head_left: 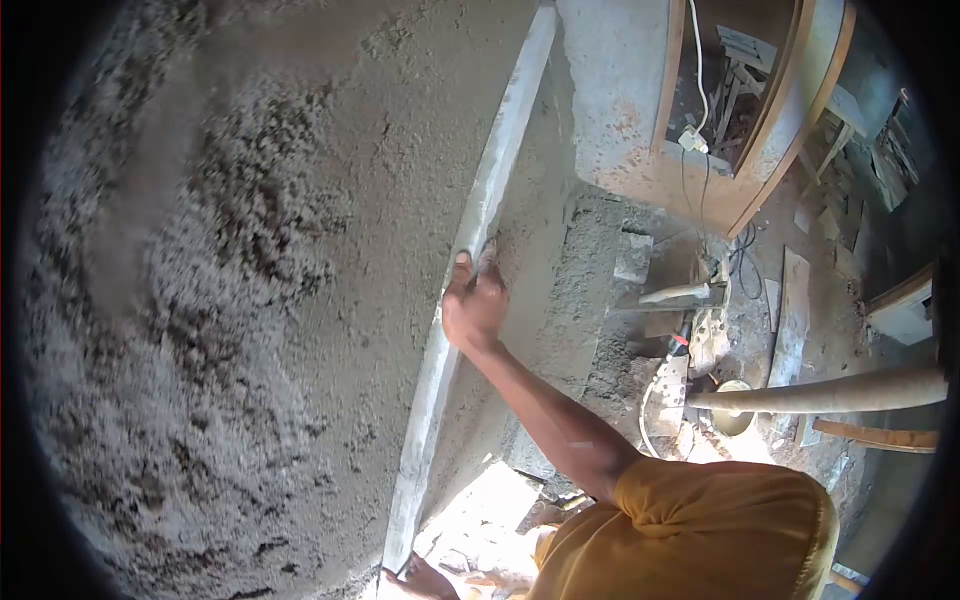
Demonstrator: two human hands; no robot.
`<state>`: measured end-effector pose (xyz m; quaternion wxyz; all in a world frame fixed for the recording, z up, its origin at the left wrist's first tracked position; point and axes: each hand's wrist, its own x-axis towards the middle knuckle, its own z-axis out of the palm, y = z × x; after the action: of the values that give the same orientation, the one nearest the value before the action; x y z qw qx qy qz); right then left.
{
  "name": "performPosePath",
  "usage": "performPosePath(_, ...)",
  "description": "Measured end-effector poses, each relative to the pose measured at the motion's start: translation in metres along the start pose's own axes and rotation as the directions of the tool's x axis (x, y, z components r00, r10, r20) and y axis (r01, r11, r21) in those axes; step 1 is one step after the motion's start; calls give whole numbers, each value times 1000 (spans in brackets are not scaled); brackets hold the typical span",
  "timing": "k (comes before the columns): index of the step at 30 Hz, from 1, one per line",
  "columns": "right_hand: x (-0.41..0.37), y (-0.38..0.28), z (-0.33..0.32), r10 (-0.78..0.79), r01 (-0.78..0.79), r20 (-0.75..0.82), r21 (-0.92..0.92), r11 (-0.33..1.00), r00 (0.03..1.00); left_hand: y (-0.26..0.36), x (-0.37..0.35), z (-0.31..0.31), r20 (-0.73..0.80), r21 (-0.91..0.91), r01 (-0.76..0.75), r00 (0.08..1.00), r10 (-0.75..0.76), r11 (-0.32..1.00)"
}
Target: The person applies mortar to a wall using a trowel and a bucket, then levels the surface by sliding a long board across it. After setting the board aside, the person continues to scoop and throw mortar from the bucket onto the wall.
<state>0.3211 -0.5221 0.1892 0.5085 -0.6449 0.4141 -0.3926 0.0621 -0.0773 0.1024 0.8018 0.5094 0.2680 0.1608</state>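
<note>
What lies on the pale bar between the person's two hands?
Only a bare stretch of the pale bar, from the upper hand to the lower hand, in the head view.

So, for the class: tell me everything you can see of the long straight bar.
The bar is long, narrow, straight and pale grey, apparently metal, with whitish, mortar-like smears. It lies along the rough grey wall surface, slanting from top centre to lower left of the picture. The right hand grips it near mid-length; the left hand, partly cut off, is at its lower end. Any markings are too unclear to read.
</note>
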Motion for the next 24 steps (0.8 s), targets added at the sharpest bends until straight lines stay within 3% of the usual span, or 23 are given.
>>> performPosePath(2,29,26,5,68,-69,23,16,998,997,-10,-12,29,21,61,55,998,-57,997)
performPosePath(3,43,41,6,95,-96,29,18,995,995,-29,-10,33,193,83,36,980,-52,996)
performPosePath(5,76,62,1,175,-173,72,-33,984,982,-88,22,1,214,53,278,935,-283,959)
performPosePath(6,89,64,-5,246,-240,104,-69,968,964,-88,0,27,157,294,42,983,-91,955)
performPosePath(7,97,63,-9,306,-295,130,-97,950,943,-86,-8,39,135,203,59,987,-88,977)
performPosePath(8,91,80,5,202,-203,-12,-105,974,979,-79,-8,32,117,125,95,987,-110,988)
performPosePath(10,32,52,3,181,-182,-33,-39,982,983,-45,-15,16,42,70,117,992,-120,991)
performPosePath(11,5,53,15,38,-56,-194,-92,994,980,-24,-25,21,99,-28,153,984,-150,988)
performPosePath(12,-14,52,12,27,-37,-100,-98,995,995,-21,-11,-8,92,-26,129,988,-127,991)
performPosePath(13,-11,52,11,15,-19,-108,-41,999,994,-22,7,-31,88,-26,106,991,-104,994)
performPosePath(16,1,88,22,-36,45,-165,50,998,986,-49,11,-7,190,-1,131,973,-128,991)
performPosePath(18,32,100,12,301,-312,117,94,945,946,-76,9,4,175,-4,176,969,-172,984)
performPosePath(20,52,142,28,221,-221,2,51,974,975,-104,13,10,145,-16,194,971,-190,981)
performPosePath(23,38,136,25,264,-266,-56,-25,964,963,-91,6,-10,89,30,201,975,-203,979)
performPosePath(24,22,115,16,363,-362,9,-66,930,932,-81,3,-4,82,52,200,976,-204,978)
